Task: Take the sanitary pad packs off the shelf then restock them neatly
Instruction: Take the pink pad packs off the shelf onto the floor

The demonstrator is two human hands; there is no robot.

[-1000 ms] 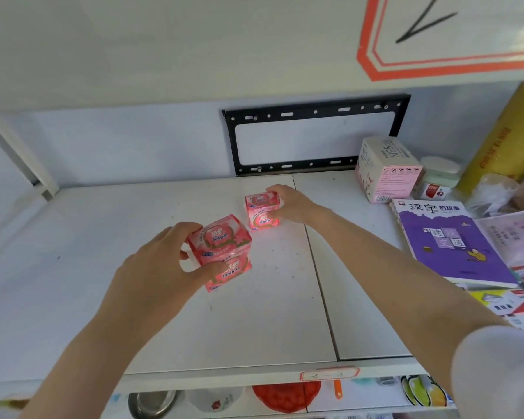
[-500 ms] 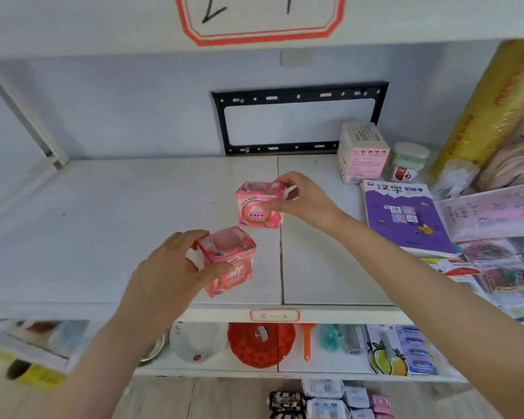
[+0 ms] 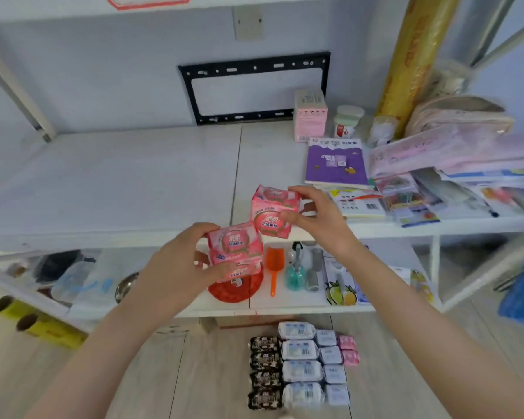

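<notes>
We hold pink packs in both hands. Our right hand [image 3: 321,219] pinches one pink pack [image 3: 271,217], with the thumb on its front and the other fingers curled over its top. Our left hand [image 3: 176,267] grips a pink stack [image 3: 235,251] (it looks like two packs, one on top of the other), with the thumb low on the front and the fingers curled over the top. Both are up in the air by the front edge of the white shelf [image 3: 103,182]. The pack and the stack are just beside each other, and we cannot tell if they touch. Down on the floor [image 3: 73,373] lie neat rows of packs [image 3: 303,367], black, white and pink.

We think these packs are light and soft, like small pillows. They would squash if we squeezed hard, so a gentle hold should be enough. The wrap looks shiny and may be a bit slippery. The best place to hold one is across its two wide flat sides, thumb on one and fingers on the other. The stack is trickier, since the top pack could slide off, so we should press top and bottom together.
</notes>
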